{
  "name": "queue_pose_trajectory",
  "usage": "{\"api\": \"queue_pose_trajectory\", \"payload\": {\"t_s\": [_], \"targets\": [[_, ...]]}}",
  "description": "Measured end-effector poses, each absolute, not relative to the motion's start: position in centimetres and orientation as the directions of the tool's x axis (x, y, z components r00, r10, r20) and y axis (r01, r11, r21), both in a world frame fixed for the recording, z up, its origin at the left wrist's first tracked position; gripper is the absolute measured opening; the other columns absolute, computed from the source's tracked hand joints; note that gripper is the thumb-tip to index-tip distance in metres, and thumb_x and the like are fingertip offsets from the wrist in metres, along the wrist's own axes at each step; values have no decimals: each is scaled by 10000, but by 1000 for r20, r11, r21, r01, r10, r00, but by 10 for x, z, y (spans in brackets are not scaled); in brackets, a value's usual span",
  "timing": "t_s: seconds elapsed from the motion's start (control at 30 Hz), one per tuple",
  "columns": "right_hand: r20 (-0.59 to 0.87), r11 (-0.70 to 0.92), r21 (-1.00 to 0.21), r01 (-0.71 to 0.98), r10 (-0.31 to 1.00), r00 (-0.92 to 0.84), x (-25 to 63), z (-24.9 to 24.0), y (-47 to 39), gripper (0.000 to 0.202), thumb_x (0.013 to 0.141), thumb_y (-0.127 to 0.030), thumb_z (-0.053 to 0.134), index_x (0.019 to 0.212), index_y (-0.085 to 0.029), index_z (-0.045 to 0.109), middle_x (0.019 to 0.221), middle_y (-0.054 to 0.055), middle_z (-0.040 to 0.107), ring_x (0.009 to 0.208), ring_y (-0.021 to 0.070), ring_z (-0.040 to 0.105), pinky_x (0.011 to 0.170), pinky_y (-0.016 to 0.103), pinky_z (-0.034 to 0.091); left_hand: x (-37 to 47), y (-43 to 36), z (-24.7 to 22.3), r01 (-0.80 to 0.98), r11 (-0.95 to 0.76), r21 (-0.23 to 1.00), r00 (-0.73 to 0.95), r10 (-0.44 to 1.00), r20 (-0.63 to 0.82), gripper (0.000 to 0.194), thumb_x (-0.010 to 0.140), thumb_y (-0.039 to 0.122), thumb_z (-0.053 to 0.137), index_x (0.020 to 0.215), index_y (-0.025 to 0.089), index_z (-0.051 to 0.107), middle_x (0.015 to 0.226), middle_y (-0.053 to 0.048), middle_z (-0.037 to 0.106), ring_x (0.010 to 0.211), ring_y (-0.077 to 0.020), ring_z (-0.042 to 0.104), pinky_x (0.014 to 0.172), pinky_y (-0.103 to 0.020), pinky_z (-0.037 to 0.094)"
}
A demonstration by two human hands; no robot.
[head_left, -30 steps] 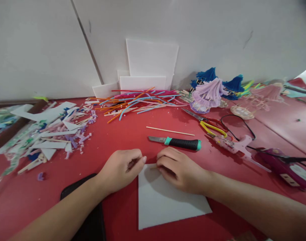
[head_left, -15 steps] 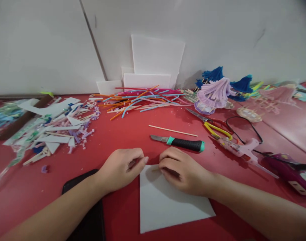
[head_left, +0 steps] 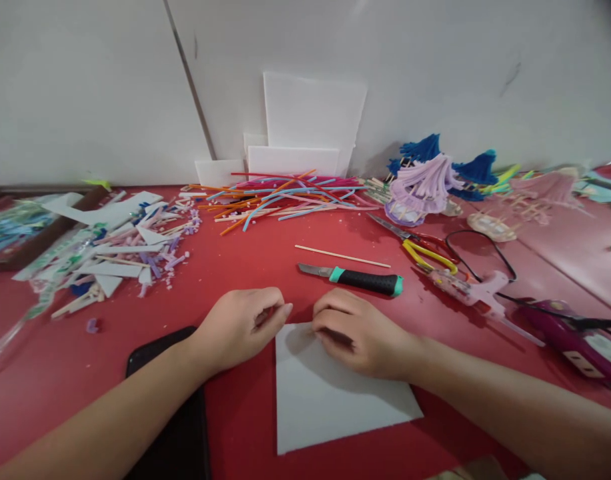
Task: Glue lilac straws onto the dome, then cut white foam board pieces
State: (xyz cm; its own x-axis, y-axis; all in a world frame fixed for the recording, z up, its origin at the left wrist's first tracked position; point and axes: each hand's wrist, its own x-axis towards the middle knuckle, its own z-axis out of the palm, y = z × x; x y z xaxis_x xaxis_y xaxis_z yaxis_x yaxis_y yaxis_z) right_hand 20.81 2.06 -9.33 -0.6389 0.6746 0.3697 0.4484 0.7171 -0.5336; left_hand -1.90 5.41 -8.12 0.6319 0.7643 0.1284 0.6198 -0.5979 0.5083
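My left hand (head_left: 245, 327) is closed, thumb against the curled fingers, just off the left edge of a white foam board square (head_left: 330, 413). What it holds, if anything, is hidden. My right hand (head_left: 358, 333) is pinched over the board's upper part. A thin wooden stick showed at its fingertips a moment ago; now it is barely visible. Beyond the hands lies a utility knife (head_left: 365, 281) with a black and teal handle and its blade out to the left. Behind the knife rests a longer thin wooden stick (head_left: 342, 256).
Foam and straw scraps (head_left: 130, 247) are heaped at left, near a brown tray (head_left: 80, 213). Pipe cleaners (head_left: 280, 197) lie at the back. At right are scissors (head_left: 393, 228), yellow-handled pliers (head_left: 430, 257), a pink glue gun (head_left: 470, 293), a purple power strip (head_left: 565, 340) and small umbrella-like crafts (head_left: 425, 183). A black phone-like slab (head_left: 178, 427) lies under my left forearm.
The whole view has shifted slightly, with most things a little higher and the right side further left. My hands keep nearly the same pose. The stick tip at my right fingers shows less.
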Motion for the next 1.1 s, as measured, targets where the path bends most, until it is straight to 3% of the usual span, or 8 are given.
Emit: {"api": "queue_pose_trajectory", "payload": {"t_s": [0.4,0.5,0.6,0.63,0.73,0.83,0.97,1.1], "targets": [[366,701,-536,471,695,-619,205,-96,20,137,834,-89,501,880,-176,596,858,63,619,813,173,550,737,305,474,-13,48,-61,660,-607,443,603,779,170,318,949,301,390,658,193,460,571,70,471,508,-77,447,484,-201,301],[369,695,-550,464,700,-612,206,-98,20,129,840,-100,509,892,-173,601,861,68,628,804,172,558,728,304,481,-1,25,-53,641,-664,384,646,737,197,233,926,260,444,717,194,523,617,54,533,529,-94,492,481,-214,328],[395,705,-558,438,690,-607,208,-99,21,126,866,-108,496,869,-175,604,843,63,633,788,165,565,712,292,477,17,-13,-64,494,-845,205,781,535,322,120,838,196,528,721,198,558,651,14,583,606,-158,540,566,-286,399],[402,707,-560,432,687,-605,208,-99,21,134,869,-106,492,868,-176,607,844,60,635,788,163,567,712,290,475,22,-25,-71,456,-890,26,814,428,393,103,829,162,521,743,199,563,653,12,593,606,-172,546,593,-312,421],[403,703,-566,431,692,-599,207,-99,21,147,859,-94,486,860,-171,612,854,61,636,794,163,567,719,292,472,29,-51,-92,515,-833,-202,774,351,527,167,848,110,486,911,216,599,916,3,693,794,-197,607,777,-353,456],[380,681,-571,459,714,-588,205,-97,20,141,846,-88,488,844,-169,602,851,61,630,788,166,555,719,299,469,28,-56,-104,602,-770,-212,735,431,523,222,865,114,472,1014,191,617,1019,-16,696,940,-231,611,801,-367,458],[359,658,-583,477,735,-575,204,-98,19,132,830,-80,500,839,-175,592,854,57,626,781,165,547,712,300,467,24,-48,-109,634,-760,-142,687,471,553,273,955,244,385,1039,177,636,992,-15,703,942,-219,615,735,-336,484],[368,647,-604,465,744,-557,205,-101,20,134,815,-73,506,837,-176,589,857,54,629,778,162,550,707,298,469,22,-46,-111,621,-762,-186,717,455,528,259,903,106,416,1016,165,641,984,-12,701,942,-193,609,729,-295,490]]}}
